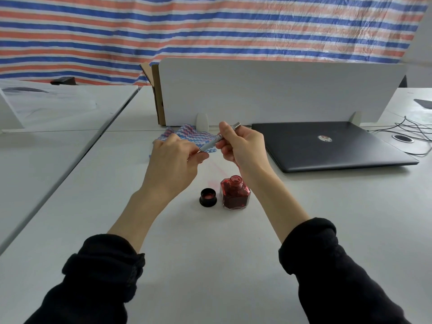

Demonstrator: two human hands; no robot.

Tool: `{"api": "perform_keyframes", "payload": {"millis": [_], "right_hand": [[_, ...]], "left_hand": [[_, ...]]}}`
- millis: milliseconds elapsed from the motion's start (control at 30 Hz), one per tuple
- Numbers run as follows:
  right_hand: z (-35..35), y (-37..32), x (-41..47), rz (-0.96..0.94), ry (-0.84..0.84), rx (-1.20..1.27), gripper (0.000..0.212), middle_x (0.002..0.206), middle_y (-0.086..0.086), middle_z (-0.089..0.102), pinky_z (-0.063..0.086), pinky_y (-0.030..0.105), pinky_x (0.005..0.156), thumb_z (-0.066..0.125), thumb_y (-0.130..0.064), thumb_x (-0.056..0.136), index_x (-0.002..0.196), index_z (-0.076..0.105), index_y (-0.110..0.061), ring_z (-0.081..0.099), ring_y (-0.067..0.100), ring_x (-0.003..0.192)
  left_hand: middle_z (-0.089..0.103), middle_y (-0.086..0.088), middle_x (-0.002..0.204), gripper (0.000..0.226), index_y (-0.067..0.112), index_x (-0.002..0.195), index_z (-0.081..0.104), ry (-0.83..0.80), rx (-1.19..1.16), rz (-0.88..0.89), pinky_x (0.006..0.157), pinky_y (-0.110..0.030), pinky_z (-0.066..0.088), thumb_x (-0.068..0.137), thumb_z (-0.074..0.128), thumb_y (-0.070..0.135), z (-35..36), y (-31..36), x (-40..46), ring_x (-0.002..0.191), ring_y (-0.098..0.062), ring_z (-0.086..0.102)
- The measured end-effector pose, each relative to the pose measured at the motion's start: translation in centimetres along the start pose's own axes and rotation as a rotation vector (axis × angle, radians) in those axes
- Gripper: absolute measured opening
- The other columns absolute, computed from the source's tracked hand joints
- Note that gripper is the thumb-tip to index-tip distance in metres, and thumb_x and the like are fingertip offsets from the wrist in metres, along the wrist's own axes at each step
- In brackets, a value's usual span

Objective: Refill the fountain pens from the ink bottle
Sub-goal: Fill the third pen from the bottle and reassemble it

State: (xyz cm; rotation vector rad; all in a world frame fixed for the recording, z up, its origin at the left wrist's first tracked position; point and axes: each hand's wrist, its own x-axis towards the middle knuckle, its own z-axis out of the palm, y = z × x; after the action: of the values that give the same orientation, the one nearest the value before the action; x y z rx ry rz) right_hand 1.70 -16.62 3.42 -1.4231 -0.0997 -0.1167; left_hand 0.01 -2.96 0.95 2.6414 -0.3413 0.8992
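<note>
Ink bottle (235,194) is sitting uncapped on the worktop (210,253), roughly half full of red ink, neck open upward. Its black cap (207,197) is lying just beside it on the left, inside facing up, showing a red-stained liner.

You're holding one fountain pen (211,143) up above the worktop, behind the bottle, between both hands. Your left hand (173,157) is pinching the lower end with curled fingers; what's under the fingertips is hidden. Your right hand (243,146) is gripping the upper part, fingers wrapped round the barrel, thumb up along it.

Pen's long axis is running diagonally, low on your left, rising toward upper right and away from you, with the silver squared end (237,125) poking out past your right hand. Nib end can't be seen.

A zigzag cloth (194,134) is lying behind the hands; a closed laptop (332,146) is resting at right.
</note>
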Motion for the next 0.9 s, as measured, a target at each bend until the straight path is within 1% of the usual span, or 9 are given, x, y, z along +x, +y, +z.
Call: {"api": "perform_keyframes", "payload": {"millis": [300, 433, 500, 567, 633, 700, 767, 833, 900], "right_hand": [[-0.1, -0.2, -0.2, -0.107, -0.044, -0.07, 0.027, 0.051, 0.001, 0.055, 0.038, 0.015, 0.042, 0.055, -0.019, 0.091, 0.066, 0.058, -0.007, 0.044, 0.005, 0.038], [-0.4, -0.7, -0.2, -0.146, -0.092, -0.111, 0.025, 0.054, 0.003, 0.055, 0.036, 0.014, 0.042, 0.053, -0.019, 0.092, 0.069, 0.058, -0.009, 0.045, 0.004, 0.039], [-0.6, -0.9, -0.1, -0.132, -0.102, -0.097, 0.026, 0.056, 0.005, 0.055, 0.037, 0.014, 0.042, 0.053, -0.019, 0.092, 0.07, 0.059, -0.009, 0.045, 0.005, 0.039], [-0.8, -1.0, -0.1, -0.118, -0.108, -0.1, 0.026, 0.057, 0.005, 0.055, 0.038, 0.014, 0.042, 0.052, -0.019, 0.093, 0.07, 0.059, -0.009, 0.045, 0.006, 0.04], [-0.7, -1.0, -0.1, -0.11, -0.113, -0.095, 0.027, 0.058, 0.006, 0.055, 0.037, 0.014, 0.042, 0.051, -0.019, 0.093, 0.07, 0.059, -0.009, 0.045, 0.007, 0.041], [-0.8, -1.1, -0.1, -0.097, -0.118, -0.068, 0.028, 0.058, 0.006, 0.054, 0.037, 0.014, 0.041, 0.05, -0.019, 0.094, 0.07, 0.059, -0.009, 0.044, 0.007, 0.041], [-0.9, -1.3, -0.1, -0.093, -0.12, -0.051, 0.028, 0.059, 0.007, 0.053, 0.036, 0.013, 0.041, 0.049, -0.019, 0.094, 0.07, 0.059, -0.009, 0.044, 0.007, 0.041], [-0.9, -1.2, -0.1, -0.112, -0.113, -0.068, 0.028, 0.059, 0.005, 0.054, 0.036, 0.014, 0.042, 0.049, -0.02, 0.094, 0.07, 0.059, -0.01, 0.044, 0.007, 0.043], [-0.9, -1.1, -0.1, -0.136, -0.102, -0.099, 0.027, 0.059, 0.004, 0.054, 0.037, 0.014, 0.043, 0.049, -0.02, 0.094, 0.07, 0.059, -0.011, 0.045, 0.006, 0.042]], "left_hand": [[0.071, -0.008, 0.084, 0.033, 0.01, 0.079, 0.07, -0.084, -0.067, -0.073, 0.085, -0.037, 0.028, 0.09, 0.049, 0.033, -0.2, 0.2, 0.3, 0.089, -0.027, 0.056], [0.072, -0.007, 0.081, 0.032, 0.01, 0.081, 0.072, -0.12, -0.175, -0.083, 0.092, -0.042, 0.037, 0.091, 0.048, 0.029, -0.7, 0.7, 0.2, 0.083, -0.024, 0.059], [0.07, 0.001, 0.085, 0.033, 0.015, 0.087, 0.071, -0.17, -0.186, -0.086, 0.095, -0.041, 0.034, 0.093, 0.043, 0.031, -1.0, 0.8, 0.4, 0.083, -0.017, 0.053], [0.06, 0.009, 0.088, 0.038, 0.02, 0.098, 0.067, -0.275, -0.166, -0.105, 0.097, -0.04, 0.028, 0.095, 0.032, 0.036, -1.3, 0.9, 0.5, 0.091, -0.013, 0.046], [0.055, 0.011, 0.091, 0.04, 0.02, 0.103, 0.063, -0.319, -0.204, -0.129, 0.093, -0.038, 0.03, 0.094, 0.028, 0.039, -1.3, 0.9, 0.5, 0.096, -0.014, 0.048], [0.055, 0.009, 0.09, 0.032, 0.017, 0.1, 0.059, -0.249, -0.31, -0.17, 0.085, -0.033, 0.037, 0.093, 0.037, 0.039, -1.5, 0.7, 0.5, 0.092, -0.015, 0.052], [0.056, 0.007, 0.085, 0.022, 0.018, 0.091, 0.056, -0.151, -0.361, -0.212, 0.086, -0.036, 0.039, 0.091, 0.044, 0.037, -1.7, 0.4, 0.6, 0.086, -0.016, 0.052], [0.057, 0.002, 0.083, 0.026, 0.013, 0.086, 0.059, -0.112, -0.313, -0.189, 0.088, -0.042, 0.04, 0.092, 0.045, 0.035, -1.9, 0.3, 0.6, 0.085, -0.022, 0.053], [0.061, -0.004, 0.082, 0.036, 0.006, 0.084, 0.062, -0.112, -0.288, -0.17, 0.085, -0.043, 0.04, 0.093, 0.041, 0.035, -2.0, 0.3, 0.6, 0.086, -0.028, 0.053]]}}
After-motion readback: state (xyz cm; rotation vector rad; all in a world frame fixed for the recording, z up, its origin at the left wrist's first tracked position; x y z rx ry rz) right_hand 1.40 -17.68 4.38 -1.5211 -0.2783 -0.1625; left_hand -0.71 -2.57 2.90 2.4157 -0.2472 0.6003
